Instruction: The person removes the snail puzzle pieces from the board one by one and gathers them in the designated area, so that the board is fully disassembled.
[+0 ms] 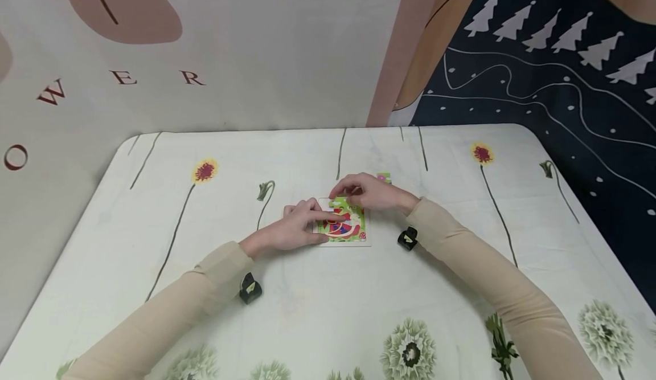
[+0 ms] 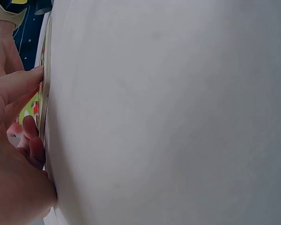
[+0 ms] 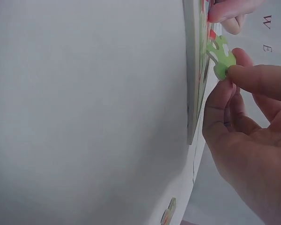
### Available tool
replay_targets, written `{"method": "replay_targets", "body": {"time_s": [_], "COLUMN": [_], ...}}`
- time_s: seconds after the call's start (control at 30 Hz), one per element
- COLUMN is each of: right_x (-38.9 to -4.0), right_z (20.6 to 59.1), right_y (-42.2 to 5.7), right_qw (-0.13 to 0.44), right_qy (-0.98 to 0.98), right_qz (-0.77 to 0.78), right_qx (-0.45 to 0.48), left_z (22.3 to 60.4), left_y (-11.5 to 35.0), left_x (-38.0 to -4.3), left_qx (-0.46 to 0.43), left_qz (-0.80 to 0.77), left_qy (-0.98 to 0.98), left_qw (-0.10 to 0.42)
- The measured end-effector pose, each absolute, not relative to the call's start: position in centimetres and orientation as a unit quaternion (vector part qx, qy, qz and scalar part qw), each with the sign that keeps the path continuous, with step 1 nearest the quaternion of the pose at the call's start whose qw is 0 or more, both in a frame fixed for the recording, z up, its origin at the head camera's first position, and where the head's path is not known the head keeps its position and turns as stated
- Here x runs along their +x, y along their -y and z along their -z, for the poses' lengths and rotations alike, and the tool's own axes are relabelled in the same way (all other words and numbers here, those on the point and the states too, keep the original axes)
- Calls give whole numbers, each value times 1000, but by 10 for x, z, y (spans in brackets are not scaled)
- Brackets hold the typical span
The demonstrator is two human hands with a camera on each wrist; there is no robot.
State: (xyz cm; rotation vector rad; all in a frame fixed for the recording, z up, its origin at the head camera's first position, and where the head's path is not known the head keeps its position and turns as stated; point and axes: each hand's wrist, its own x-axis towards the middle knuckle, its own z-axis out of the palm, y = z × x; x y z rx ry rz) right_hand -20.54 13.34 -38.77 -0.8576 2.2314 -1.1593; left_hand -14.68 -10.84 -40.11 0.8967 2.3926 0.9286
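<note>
A small jigsaw puzzle (image 1: 355,232) in a pale tray lies on the table, its picture red, blue and green. My left hand (image 1: 289,229) rests on it from the left, the index finger stretched across the picture and the thumb near the lower edge. At the puzzle's top edge my right hand (image 1: 370,192) pinches a green puzzle piece (image 3: 223,60) between thumb and fingers. That piece is tilted up, and its lower end overlaps the puzzle in the right wrist view. In the left wrist view the puzzle shows only edge-on, partly hidden by the left hand (image 2: 14,103).
Another puzzle piece (image 1: 384,177), green and pink, lies just beyond the right hand. A white cloth printed with flowers covers the table (image 1: 328,300). Behind it hangs a pale printed curtain (image 1: 287,55), with a dark tree-patterned cloth (image 1: 517,89) at the right.
</note>
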Motion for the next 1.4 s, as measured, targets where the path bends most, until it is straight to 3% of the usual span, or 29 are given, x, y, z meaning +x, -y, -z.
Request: {"method": "replay_targets", "body": {"time_s": [1.4], "right_x": [-212], "right_z": [383], "right_y": [-142], "right_qw": [264], "right_qy": [-807], "right_qz": [474], "right_qx": [-233], "left_z": [404], "left_y": [107], "left_x": [-149], "left_qx": [318], "left_qz": [-332], "left_qy": [-862], "left_qw": [214]}}
